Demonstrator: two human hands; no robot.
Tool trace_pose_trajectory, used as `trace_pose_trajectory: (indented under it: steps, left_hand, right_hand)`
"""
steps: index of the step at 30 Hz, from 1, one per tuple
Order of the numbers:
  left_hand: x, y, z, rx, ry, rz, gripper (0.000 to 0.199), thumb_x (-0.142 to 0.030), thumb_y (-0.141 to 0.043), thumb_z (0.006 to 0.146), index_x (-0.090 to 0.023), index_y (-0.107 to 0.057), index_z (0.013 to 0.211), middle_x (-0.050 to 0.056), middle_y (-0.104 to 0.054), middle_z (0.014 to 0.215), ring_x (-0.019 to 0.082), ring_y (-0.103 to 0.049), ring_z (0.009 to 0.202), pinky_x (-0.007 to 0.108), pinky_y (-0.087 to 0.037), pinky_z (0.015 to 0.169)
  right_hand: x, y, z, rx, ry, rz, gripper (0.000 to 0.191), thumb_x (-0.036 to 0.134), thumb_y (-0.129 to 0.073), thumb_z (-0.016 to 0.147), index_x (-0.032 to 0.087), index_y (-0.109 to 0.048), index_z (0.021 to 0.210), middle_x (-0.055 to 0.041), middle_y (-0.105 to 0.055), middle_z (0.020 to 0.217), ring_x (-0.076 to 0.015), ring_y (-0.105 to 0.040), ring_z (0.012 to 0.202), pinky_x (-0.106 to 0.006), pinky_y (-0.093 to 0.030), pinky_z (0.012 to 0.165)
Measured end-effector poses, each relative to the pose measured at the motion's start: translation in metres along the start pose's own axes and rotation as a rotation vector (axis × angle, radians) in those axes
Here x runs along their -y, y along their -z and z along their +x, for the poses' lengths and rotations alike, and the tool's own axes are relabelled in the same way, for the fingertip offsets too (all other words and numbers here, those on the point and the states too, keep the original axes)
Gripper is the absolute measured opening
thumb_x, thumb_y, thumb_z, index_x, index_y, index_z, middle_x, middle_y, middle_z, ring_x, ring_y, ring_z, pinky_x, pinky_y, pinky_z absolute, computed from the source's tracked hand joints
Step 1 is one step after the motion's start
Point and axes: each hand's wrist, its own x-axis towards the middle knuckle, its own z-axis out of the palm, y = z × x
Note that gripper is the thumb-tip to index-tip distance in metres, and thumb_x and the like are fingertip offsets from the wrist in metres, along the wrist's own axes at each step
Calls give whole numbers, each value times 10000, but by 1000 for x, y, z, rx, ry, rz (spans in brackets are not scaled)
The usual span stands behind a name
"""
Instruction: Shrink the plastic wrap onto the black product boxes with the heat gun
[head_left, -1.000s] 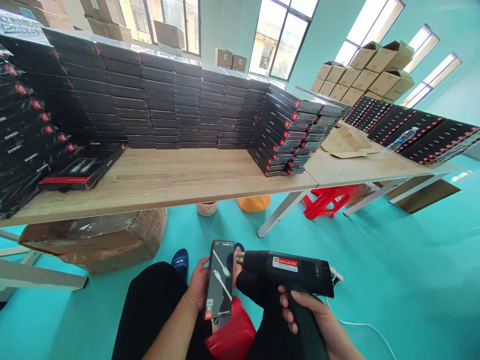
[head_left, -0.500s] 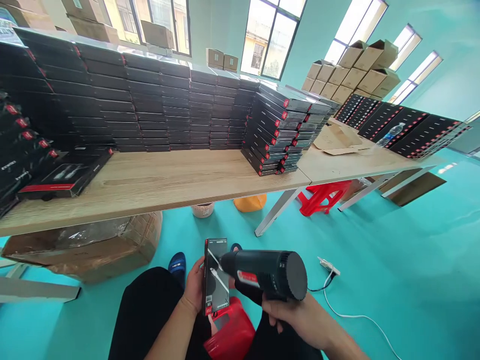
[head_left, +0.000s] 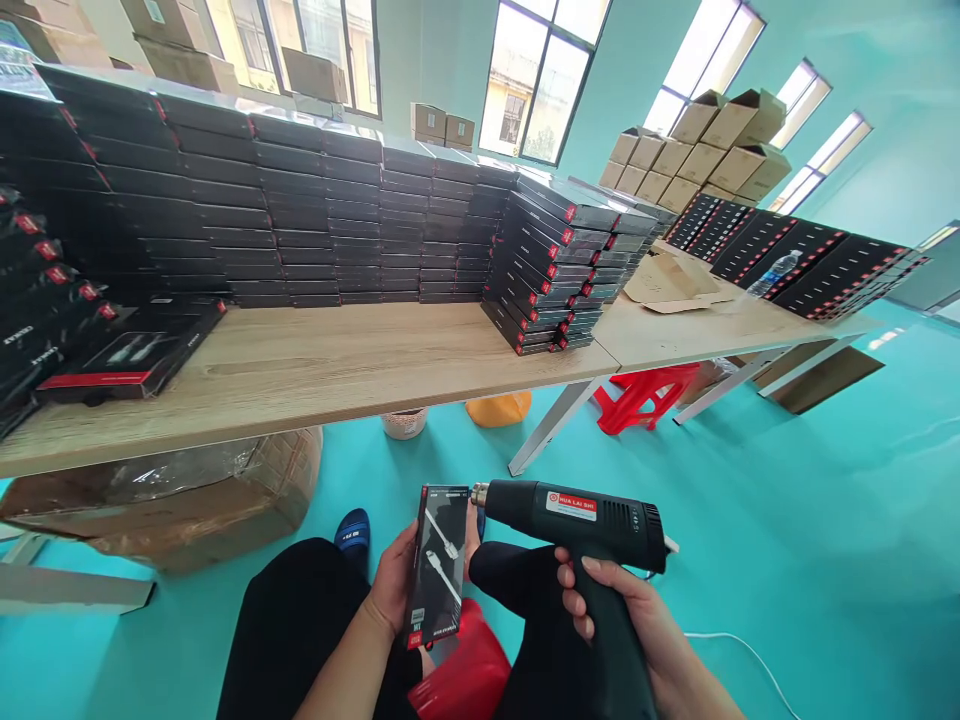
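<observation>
Head view shows our left hand [head_left: 395, 580] clasping the black box [head_left: 438, 572] between our knees [head_left: 300, 580], our right hand [head_left: 626, 600] curled round the heat gun [head_left: 576, 512], whose nearby nozzle [head_left: 480, 494], if hot, could scorch it.

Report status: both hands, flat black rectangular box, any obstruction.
Left hand gripping flat black rectangular box. Right hand holding black pistol-shaped heat gun, metal nozzle facing box edge. Nothing seen between.

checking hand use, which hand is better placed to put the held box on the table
Probably the left: the left hand holds the box along its edge, while the right hand is occupied gripping the heat gun.
</observation>
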Motion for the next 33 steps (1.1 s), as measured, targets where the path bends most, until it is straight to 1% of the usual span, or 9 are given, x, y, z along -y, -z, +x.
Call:
trace_pose_trajectory:
  steps: [5,11,16,19,23,27,28,30,33]
  left_hand:
    - [1,1,-3,35,42,-55,396,-419,-564,910,-86,-709,1069,128,-762,743,273,-737,665,369,-585,650]
    - [3,3,1,-33,3,6,366,-398,-581,910,-99,-693,1088,98,-739,657,264,-716,575,350,-569,551]
    - [2,-6,-2,-85,-33,12,332,-351,-561,925,-95,-694,1090,91,-745,654,253,-720,569,322,-557,526]
    - [1,-8,-2,-71,-42,0,334,-346,-557,922,-93,-700,1086,97,-752,667,266,-729,591,335,-565,544]
    - [0,0,2,-31,-31,-12,380,-385,-562,923,-86,-703,1111,120,-767,720,293,-752,676,381,-601,634]
    - [2,7,7,-79,-152,-4,343,-328,-652,862,-153,-711,1151,82,-779,762,299,-763,749,392,-609,684]
    - [2,8,8,-84,-150,-6,346,-335,-657,857,-159,-714,1149,78,-779,762,300,-762,750,392,-608,674]
    - [2,7,8,-58,-82,-15,358,-379,-632,873,-128,-722,1113,102,-778,762,312,-762,755,395,-606,653]
    - [1,5,8,-4,-27,-40,397,-398,-595,905,-63,-723,1076,158,-783,810,329,-766,800,405,-612,690]
  right_hand:
    - [-2,-5,3,39,-3,-40,398,312,-890,627,92,-749,926,-33,-658,743,-99,-558,576,-180,-454,468]
    - [-6,-20,8,93,51,-171,352,331,-836,675,110,-737,929,-39,-671,745,-127,-579,575,-219,-458,472]
    - [-6,-39,-1,143,72,-367,352,336,-773,704,113,-723,972,-46,-685,765,-134,-581,562,-246,-447,485]
    - [-1,-53,-7,212,86,-616,325,327,-763,691,114,-724,934,-36,-673,705,-150,-577,557,-278,-450,520]
    - [8,-65,-9,122,214,-771,258,393,-705,736,139,-695,785,-5,-612,595,-150,-545,566,-296,-462,579]
    - [6,-65,-15,247,33,-905,188,326,-713,675,161,-666,752,8,-598,561,-151,-531,526,-300,-456,541]
    - [5,-66,-16,273,0,-930,178,309,-717,664,163,-665,751,13,-591,555,-150,-530,519,-300,-455,535]
    - [7,-70,-16,269,33,-899,204,324,-718,674,160,-680,790,20,-587,558,-146,-530,522,-297,-458,547]
    - [19,-78,-9,160,158,-815,274,373,-703,713,142,-694,860,12,-610,571,-140,-545,531,-287,-454,569]
